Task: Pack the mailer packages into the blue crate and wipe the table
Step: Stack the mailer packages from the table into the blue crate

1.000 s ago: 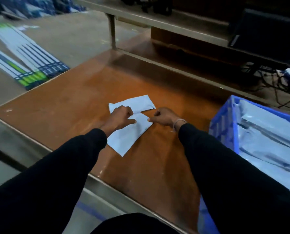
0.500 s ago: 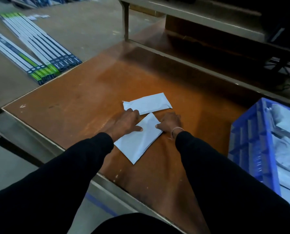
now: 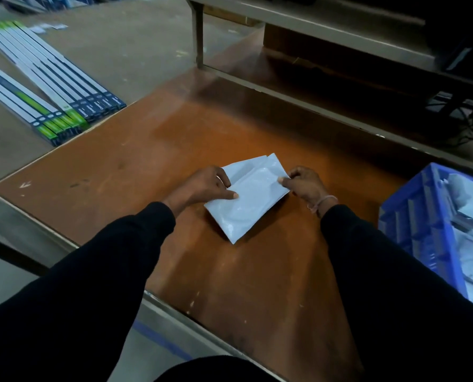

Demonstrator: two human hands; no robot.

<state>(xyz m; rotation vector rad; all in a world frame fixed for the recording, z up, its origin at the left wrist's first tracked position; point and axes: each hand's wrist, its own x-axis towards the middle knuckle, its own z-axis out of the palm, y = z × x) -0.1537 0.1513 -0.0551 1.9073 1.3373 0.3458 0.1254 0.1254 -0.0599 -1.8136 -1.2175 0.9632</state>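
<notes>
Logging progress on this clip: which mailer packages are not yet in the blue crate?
The stacked white mailer packages on the brown table, pinched by the left hand and right hand. The others already lie inside the blue crate.

Between my two hands I count two white mailers (image 3: 247,199) stacked on one desk (image 3: 136,166), one blue crate (image 3: 423,232) holding more mailers than I can count.

Mailer packages (image 3: 246,199) lying stacked at frame centre on the table (image 3: 136,172); crate (image 3: 412,230) sitting at right edge.
</notes>
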